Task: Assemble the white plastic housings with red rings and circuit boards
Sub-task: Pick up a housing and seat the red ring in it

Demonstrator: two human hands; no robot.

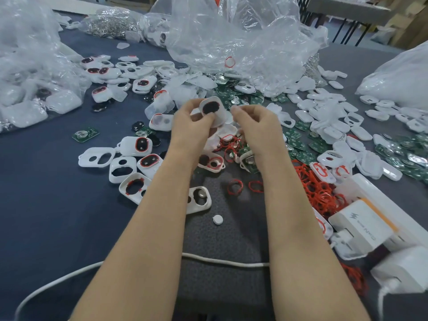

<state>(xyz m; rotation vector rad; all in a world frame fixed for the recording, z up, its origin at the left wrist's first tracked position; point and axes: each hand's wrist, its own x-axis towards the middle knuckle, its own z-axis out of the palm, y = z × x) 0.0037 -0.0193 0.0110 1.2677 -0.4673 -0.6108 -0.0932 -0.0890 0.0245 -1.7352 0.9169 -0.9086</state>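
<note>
My left hand (192, 126) grips a white plastic housing (212, 108) with a dark oval opening, held up above the table's middle. My right hand (254, 126) hovers just right of it with fingers curled; whether it pinches anything is hidden. Loose red rings (234, 186) lie below my hands and in a heap (319, 188) to the right. Green circuit boards (85, 134) lie scattered on the left, centre and far right. White housings (97, 156), some with red rings fitted (141, 144), lie to the left.
Crumpled clear plastic bags (231, 31) cover the back and left of the dark table (46, 205). White chargers and a power strip (366, 225) sit at the right edge. A white cable (222, 261) crosses under my forearms. A small white disc (218, 219) lies near the centre.
</note>
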